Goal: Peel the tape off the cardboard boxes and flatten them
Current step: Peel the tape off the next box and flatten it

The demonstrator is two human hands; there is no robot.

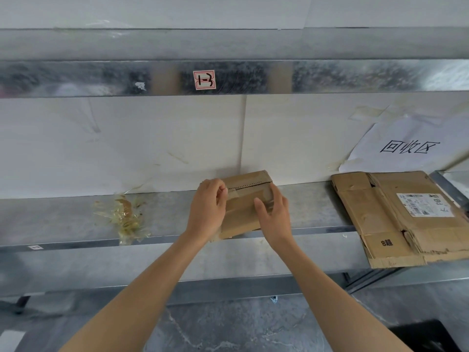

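Small cardboard box (243, 199) sits on the metal shelf (63, 219), between the two hands, with its back edge close to the wall panel (152, 143). Left hand (206, 208) is at the box's left end, pinching at the top seam. Right hand (275, 214) wraps the box's right end. Wad of peeled tape (124, 218) lies on the shelf well left of the left hand. Stack of flattened cardboard boxes (380, 214) lies on the same shelf well right of the right hand, overhanging the front edge, with a shipping label (425, 204) on top. Paper sign (408, 146) is on the wall behind the stack, up and right of the right hand. Number tag (204, 80) is on the upper shelf rail (330, 77), above both hands.
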